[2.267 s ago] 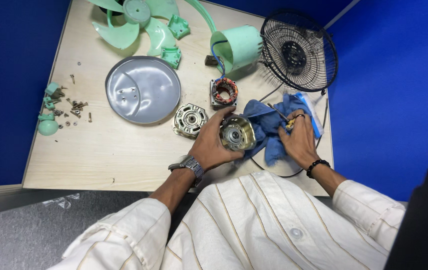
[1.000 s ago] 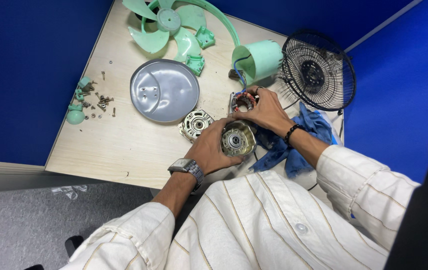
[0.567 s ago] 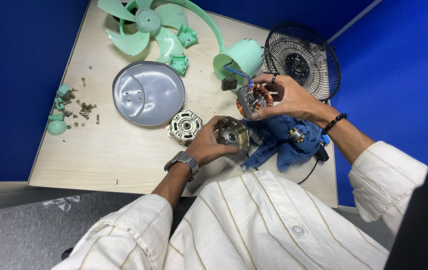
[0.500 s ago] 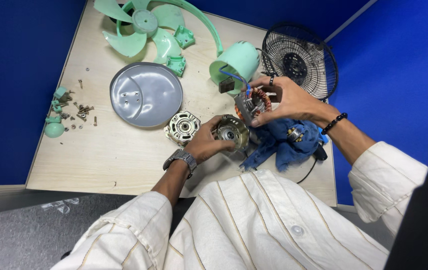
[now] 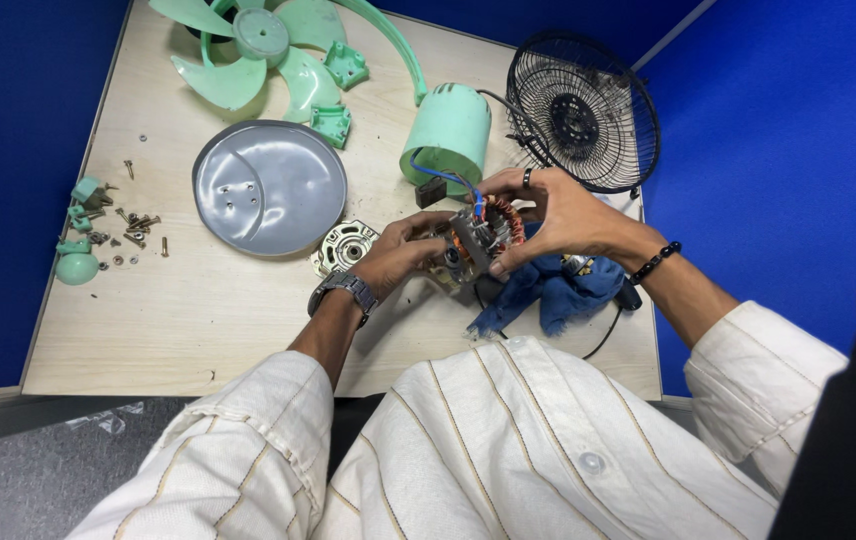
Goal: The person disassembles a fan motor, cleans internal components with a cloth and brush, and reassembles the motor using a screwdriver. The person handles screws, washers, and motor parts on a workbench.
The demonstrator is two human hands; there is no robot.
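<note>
Copper-wound stator (image 5: pixel 488 228), earlier on the table, now held by both hands.

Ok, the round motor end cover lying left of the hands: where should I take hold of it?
Grip the motor end cover by its outer rim, coming from above on its bare left edge. It lies flat on the table, so the rim is the only graspable part, and the left hand crowds its right side.

The left hand (image 5: pixel 403 250) covers most of the metal part it holds, so its shape cannot be told. The right hand (image 5: pixel 548 215) hides the far side of the stator (image 5: pixel 488 232). The fan blade (image 5: pixel 248 50) is cut off by the top edge. The screws (image 5: pixel 133 225) are too small to count.
</note>
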